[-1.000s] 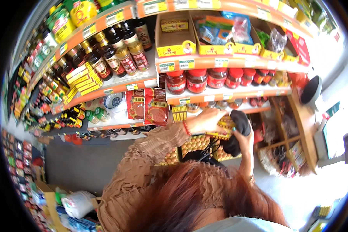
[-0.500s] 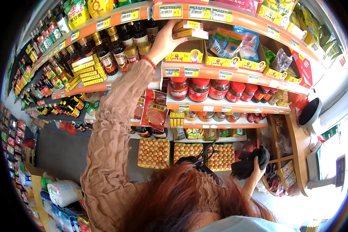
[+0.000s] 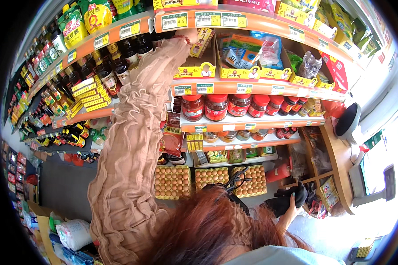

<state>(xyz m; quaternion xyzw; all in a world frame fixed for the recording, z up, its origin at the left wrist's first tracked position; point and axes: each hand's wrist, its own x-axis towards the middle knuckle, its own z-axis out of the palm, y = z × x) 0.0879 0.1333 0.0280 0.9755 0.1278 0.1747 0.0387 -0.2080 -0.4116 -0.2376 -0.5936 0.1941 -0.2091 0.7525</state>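
Observation:
My left arm, in a ruffled brown sleeve, reaches up to the upper shelf. My left hand [image 3: 188, 35] is partly hidden behind the shelf's orange lip and its fingers barely show. Against it a small yellow box [image 3: 202, 43] stands tilted inside an open yellow display carton [image 3: 194, 71], and the hand appears closed on it. Low on the right, my right hand [image 3: 289, 213] is closed around a soft black bundle [image 3: 295, 194], its thumb lying along the side; what the bundle is I cannot make out.
Bagged seasonings [image 3: 243, 55] fill cartons beside the display carton. Below stand red-lidded jars [image 3: 216, 108] and trays of eggs [image 3: 172, 182]. Stacked yellow boxes [image 3: 93, 93] and dark bottles [image 3: 104, 73] line the left shelf. A wooden counter [image 3: 340, 163] is at the right.
My left hand has moved deeper into the upper shelf, and the yellow box with it has tipped steeply into the carton. My right hand still holds the black bundle, slightly lower.

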